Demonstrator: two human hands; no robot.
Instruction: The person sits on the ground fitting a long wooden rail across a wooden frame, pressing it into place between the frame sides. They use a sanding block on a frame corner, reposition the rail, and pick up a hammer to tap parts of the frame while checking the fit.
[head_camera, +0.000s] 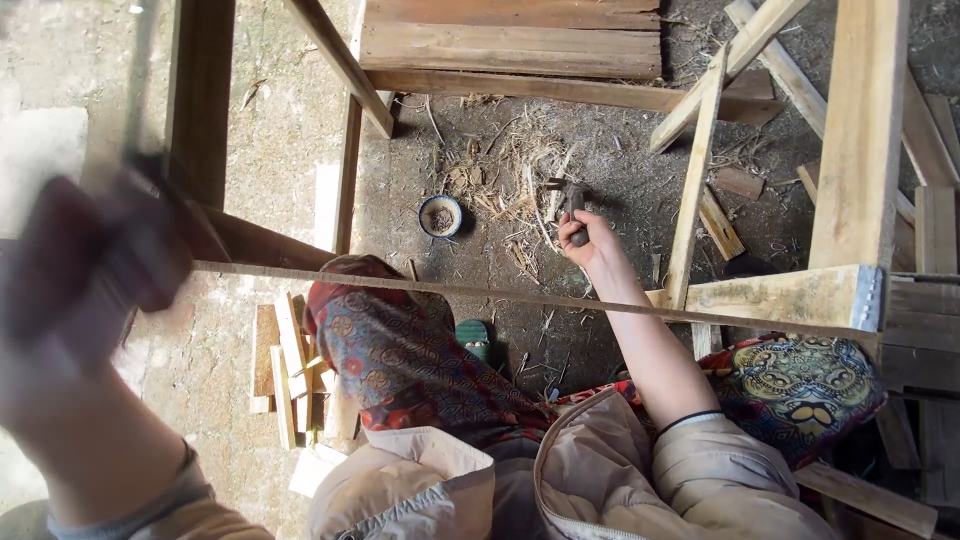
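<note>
Hammer (572, 205) on the dirt floor (620, 160), long axis roughly 12-to-6, head toward 12. Right hand (590, 240) clenched round its handle at the 6 o'clock end. Small round tin (440, 215) near, at 9. Thin wooden strip (520, 297) runs 9-to-3 below. Left hand (90, 260) blurred at far 9, grip unclear.

The left hand (85, 265) at nine o'clock is a motion blur, so its grip cannot be read. The right hand (588, 240) hides most of the small tool (572, 200). Planks (860, 130) run off the top edge.
</note>
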